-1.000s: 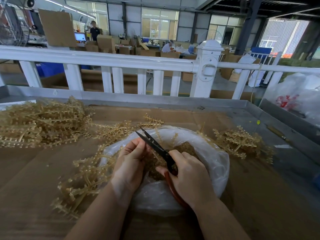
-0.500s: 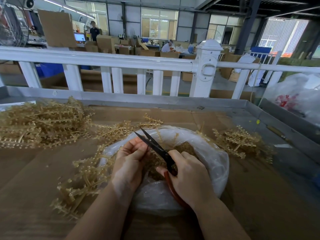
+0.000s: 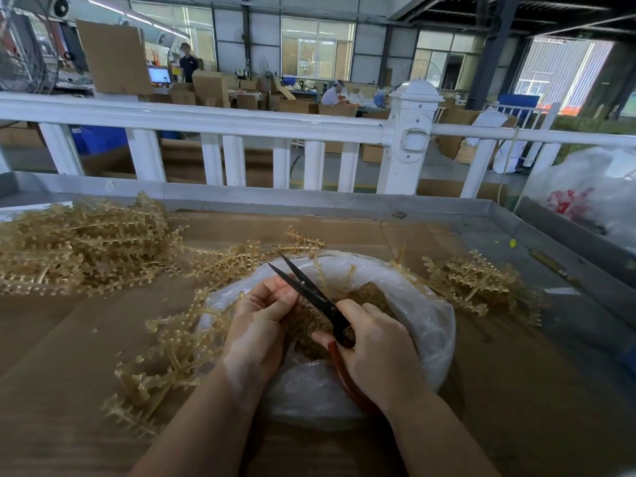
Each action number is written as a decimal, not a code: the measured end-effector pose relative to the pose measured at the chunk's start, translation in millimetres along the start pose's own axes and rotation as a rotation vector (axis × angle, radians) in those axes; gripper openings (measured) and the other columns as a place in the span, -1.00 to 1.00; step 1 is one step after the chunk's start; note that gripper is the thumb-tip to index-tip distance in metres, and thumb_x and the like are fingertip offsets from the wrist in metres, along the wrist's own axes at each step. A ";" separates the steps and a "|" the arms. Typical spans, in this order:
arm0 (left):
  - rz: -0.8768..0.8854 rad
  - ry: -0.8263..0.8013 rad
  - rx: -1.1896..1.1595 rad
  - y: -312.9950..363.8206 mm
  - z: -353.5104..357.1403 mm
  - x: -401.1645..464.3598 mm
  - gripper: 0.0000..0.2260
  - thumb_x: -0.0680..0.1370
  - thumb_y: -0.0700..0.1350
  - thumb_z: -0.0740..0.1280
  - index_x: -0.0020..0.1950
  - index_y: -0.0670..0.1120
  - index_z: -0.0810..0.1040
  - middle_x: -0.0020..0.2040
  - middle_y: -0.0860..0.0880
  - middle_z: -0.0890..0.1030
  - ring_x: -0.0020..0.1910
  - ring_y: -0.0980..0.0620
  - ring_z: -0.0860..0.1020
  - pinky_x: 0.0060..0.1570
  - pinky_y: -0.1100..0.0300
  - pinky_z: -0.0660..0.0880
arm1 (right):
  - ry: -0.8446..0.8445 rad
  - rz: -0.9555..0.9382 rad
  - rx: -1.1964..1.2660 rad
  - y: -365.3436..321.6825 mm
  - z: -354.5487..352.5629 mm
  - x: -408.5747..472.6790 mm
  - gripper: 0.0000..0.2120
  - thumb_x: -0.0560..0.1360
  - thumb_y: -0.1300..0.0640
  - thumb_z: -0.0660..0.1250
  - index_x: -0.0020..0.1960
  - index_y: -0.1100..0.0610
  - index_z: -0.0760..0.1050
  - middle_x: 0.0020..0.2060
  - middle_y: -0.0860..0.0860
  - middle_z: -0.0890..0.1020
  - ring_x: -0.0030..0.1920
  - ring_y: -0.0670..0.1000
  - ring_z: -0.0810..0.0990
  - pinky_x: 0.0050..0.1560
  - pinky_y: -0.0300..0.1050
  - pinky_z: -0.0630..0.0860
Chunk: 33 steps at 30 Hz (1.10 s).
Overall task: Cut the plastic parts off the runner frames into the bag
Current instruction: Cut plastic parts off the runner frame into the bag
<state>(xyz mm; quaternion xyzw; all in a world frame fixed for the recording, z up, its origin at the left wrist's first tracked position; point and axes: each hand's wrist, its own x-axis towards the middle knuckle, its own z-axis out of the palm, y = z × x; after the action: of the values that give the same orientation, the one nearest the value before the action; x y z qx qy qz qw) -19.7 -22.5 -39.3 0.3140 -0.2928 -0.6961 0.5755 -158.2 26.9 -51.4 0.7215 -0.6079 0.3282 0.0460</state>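
Note:
A clear plastic bag lies open on the cardboard-covered table, with small tan cut parts inside. My left hand pinches a tan runner frame over the bag's left rim; the frame trails down to the left. My right hand grips black scissors with red handles. Their blades are slightly apart and point up-left, right beside my left fingertips. The spot where blades meet frame is hidden by my fingers.
A big heap of tan runner frames lies at the far left, a smaller heap right of the bag. A metal tray rim and a white fence bound the far side. A white sack sits at right.
The hands and scissors have hardly moved. My left fingers have shifted a little on the frame beside the blades.

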 end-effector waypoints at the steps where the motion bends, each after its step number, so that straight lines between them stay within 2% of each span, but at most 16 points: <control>1: 0.003 -0.004 0.002 -0.3 -0.5 0.2 -0.83 0.52 -0.41 0.19 0.05 -0.29 0.51 -0.11 -0.21 0.56 -0.12 -0.11 0.55 0.12 -0.05 0.49 | 0.006 0.003 0.000 0.2 0.1 0.0 -0.67 0.46 -0.23 0.29 0.05 0.00 0.53 -0.22 -0.07 0.59 -0.22 -0.09 0.55 -0.21 -0.28 0.48; 4: 0.020 -0.003 -0.008 -1.8 0.2 0.8 -0.77 0.53 -0.41 0.19 0.15 -0.25 0.47 -0.11 -0.21 0.54 -0.14 -0.10 0.55 -0.05 0.06 0.58 | 0.011 0.008 0.002 0.1 -0.1 0.2 -0.67 0.46 -0.23 0.29 0.04 0.00 0.54 -0.24 -0.08 0.59 -0.24 -0.09 0.55 -0.23 -0.32 0.44; 6: 0.029 0.002 -0.033 -2.3 1.3 1.0 -0.76 0.54 -0.41 0.18 0.16 -0.22 0.46 -0.11 -0.21 0.52 -0.15 -0.10 0.54 -0.08 0.06 0.58 | 0.000 0.008 0.008 0.1 -0.2 0.0 -0.66 0.45 -0.24 0.28 0.03 -0.01 0.53 -0.24 -0.09 0.59 -0.24 -0.10 0.54 -0.23 -0.31 0.45; 12: 0.019 -0.026 -0.038 -0.3 -0.5 0.4 -0.85 0.54 -0.33 0.20 0.05 -0.23 0.52 -0.12 -0.20 0.59 -0.14 -0.12 0.59 -0.01 0.00 0.55 | 0.031 0.016 -0.007 -0.3 0.8 0.0 -0.67 0.43 -0.23 0.30 0.00 0.00 0.55 -0.27 -0.10 0.59 -0.26 -0.11 0.54 -0.25 -0.34 0.42; 16: 0.024 -0.010 -0.031 -2.5 0.1 1.5 -0.88 0.56 -0.31 0.22 0.00 -0.24 0.54 -0.16 -0.18 0.62 -0.20 -0.05 0.63 -0.07 0.06 0.60 | 0.054 0.019 -0.024 0.1 1.3 -0.9 -0.65 0.42 -0.26 0.26 -0.03 0.00 0.54 -0.30 -0.09 0.58 -0.28 -0.09 0.54 -0.28 -0.29 0.44; 19: 0.027 -0.014 -0.004 -3.2 0.0 1.9 -0.86 0.57 -0.33 0.20 0.01 -0.26 0.55 -0.12 -0.19 0.62 -0.14 -0.06 0.61 0.08 0.01 0.53 | 0.061 0.021 -0.034 0.6 1.2 -1.4 -0.66 0.42 -0.26 0.26 -0.04 -0.01 0.53 -0.29 -0.09 0.58 -0.27 -0.07 0.54 -0.27 -0.29 0.41; 20: 0.027 -0.018 0.007 -3.1 0.0 1.8 -0.86 0.57 -0.33 0.20 0.00 -0.26 0.55 -0.13 -0.18 0.62 -0.15 -0.05 0.61 0.06 0.01 0.54 | 0.063 0.022 -0.032 0.8 1.0 -1.3 -0.65 0.42 -0.26 0.25 -0.03 -0.01 0.53 -0.29 -0.09 0.58 -0.26 -0.07 0.54 -0.26 -0.30 0.39; 23: 0.048 -0.029 0.035 -4.0 0.7 2.3 -0.86 0.57 -0.35 0.20 -0.07 -0.23 0.54 -0.24 -0.14 0.64 -0.27 0.00 0.63 -0.19 0.14 0.64 | 0.048 0.021 -0.022 1.6 1.0 -0.7 -0.63 0.42 -0.28 0.20 -0.01 -0.03 0.52 -0.26 -0.10 0.58 -0.24 -0.08 0.54 -0.24 -0.30 0.41; 25: 0.066 -0.029 0.052 -5.1 1.3 3.2 -0.86 0.56 -0.35 0.20 -0.10 -0.22 0.54 -0.28 -0.13 0.64 -0.31 0.02 0.64 -0.28 0.17 0.62 | 0.038 0.021 -0.020 2.3 0.7 -0.6 -0.62 0.42 -0.29 0.19 0.00 -0.03 0.52 -0.26 -0.11 0.58 -0.23 -0.10 0.54 -0.23 -0.32 0.42; 29: 0.079 -0.056 0.080 -7.5 -0.8 4.7 -0.89 0.56 -0.34 0.22 -0.09 -0.26 0.53 -0.28 -0.14 0.64 -0.31 0.00 0.64 -0.31 0.18 0.60 | 0.058 0.019 -0.031 2.9 0.3 -0.3 -0.65 0.42 -0.28 0.22 -0.01 -0.04 0.51 -0.28 -0.13 0.57 -0.27 -0.12 0.53 -0.25 -0.39 0.32; 33: 0.065 -0.060 0.124 -8.5 -1.9 5.7 -0.87 0.56 -0.32 0.23 -0.16 -0.21 0.52 -0.32 -0.13 0.60 -0.34 0.01 0.60 -0.32 0.19 0.59 | 0.079 0.020 -0.030 2.4 -0.7 -0.3 -0.66 0.41 -0.26 0.28 -0.01 -0.02 0.53 -0.30 -0.12 0.57 -0.29 -0.12 0.53 -0.27 -0.45 0.26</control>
<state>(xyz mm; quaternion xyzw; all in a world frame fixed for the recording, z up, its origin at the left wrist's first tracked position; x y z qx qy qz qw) -24.3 -26.8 -47.6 0.3182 -0.3627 -0.6665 0.5683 -160.6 26.9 -51.8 0.7010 -0.6178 0.3477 0.0773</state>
